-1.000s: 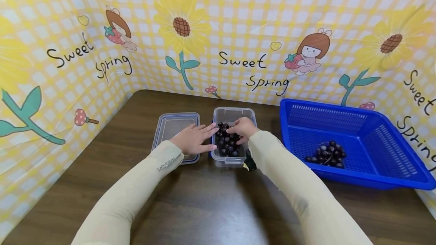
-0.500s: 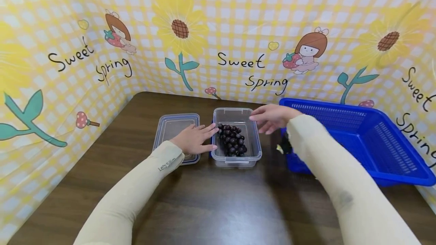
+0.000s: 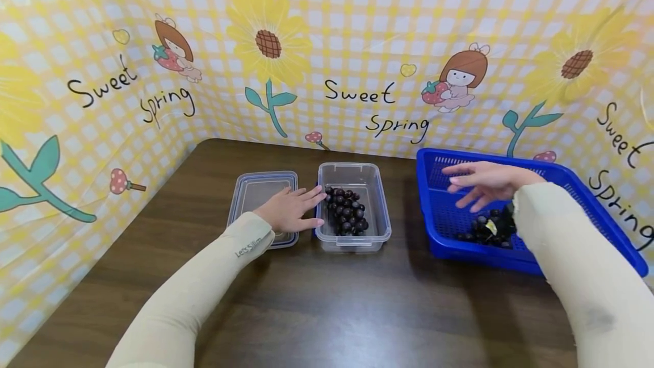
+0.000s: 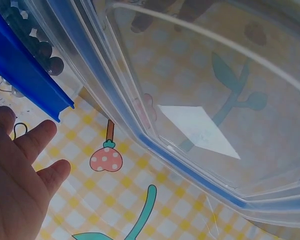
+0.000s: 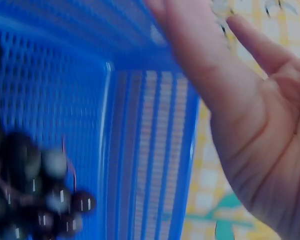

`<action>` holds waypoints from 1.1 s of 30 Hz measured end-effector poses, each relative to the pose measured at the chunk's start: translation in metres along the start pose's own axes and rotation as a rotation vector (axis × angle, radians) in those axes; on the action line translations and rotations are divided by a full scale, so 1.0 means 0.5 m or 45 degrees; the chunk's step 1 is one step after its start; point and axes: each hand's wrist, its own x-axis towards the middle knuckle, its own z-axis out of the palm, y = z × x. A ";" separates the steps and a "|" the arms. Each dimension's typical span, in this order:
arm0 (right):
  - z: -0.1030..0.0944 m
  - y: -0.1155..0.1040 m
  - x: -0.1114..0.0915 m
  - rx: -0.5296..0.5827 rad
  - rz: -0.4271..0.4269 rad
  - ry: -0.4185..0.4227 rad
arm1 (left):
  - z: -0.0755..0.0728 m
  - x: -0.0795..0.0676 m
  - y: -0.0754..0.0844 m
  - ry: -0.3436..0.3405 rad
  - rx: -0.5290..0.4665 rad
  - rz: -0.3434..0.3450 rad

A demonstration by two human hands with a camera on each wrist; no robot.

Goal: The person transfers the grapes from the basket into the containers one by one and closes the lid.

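My left hand (image 3: 288, 209) lies with its fingers spread, the fingertips at the left rim of a clear plastic food container (image 3: 379, 217). A bunch of dark grapes (image 3: 348, 212) sits inside that container. Over the blue basket (image 3: 428, 212) hangs my right hand (image 3: 493, 180), its fingers loosely extended and holding nothing. Beneath it a second bunch of grapes (image 3: 471, 236) lies in the basket, partly hidden by the hand and wrist. The right wrist view shows these grapes (image 5: 40, 200) beside the raised palm (image 5: 270, 115).
Under my left wrist lies the container's clear lid (image 3: 255, 189) with a blue seal, left of the container. Brown tabletop (image 3: 327, 300) stretches in front. A checked, printed cloth (image 3: 357, 44) stands upright behind and along the sides.
My right hand has left the grapes in the container and moved right, over the basket. The container's grapes sit slightly farther right than one second ago. My left hand has stayed put.
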 end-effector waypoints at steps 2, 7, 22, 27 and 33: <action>-0.020 0.014 -0.027 0.010 0.010 0.006 | 0.001 0.002 -0.001 0.009 -0.004 0.002; -0.078 0.061 -0.091 0.068 -0.012 -0.026 | 0.001 0.001 -0.001 0.019 0.002 0.001; -0.147 0.149 -0.143 0.113 0.014 -0.001 | -0.008 -0.006 0.007 0.005 -0.002 -0.004; -0.138 0.150 -0.131 -0.025 0.024 0.112 | -0.011 -0.009 0.009 0.005 -0.004 -0.011; -0.118 0.147 -0.121 -0.107 -0.017 0.171 | -0.011 -0.008 0.010 -0.004 0.036 -0.009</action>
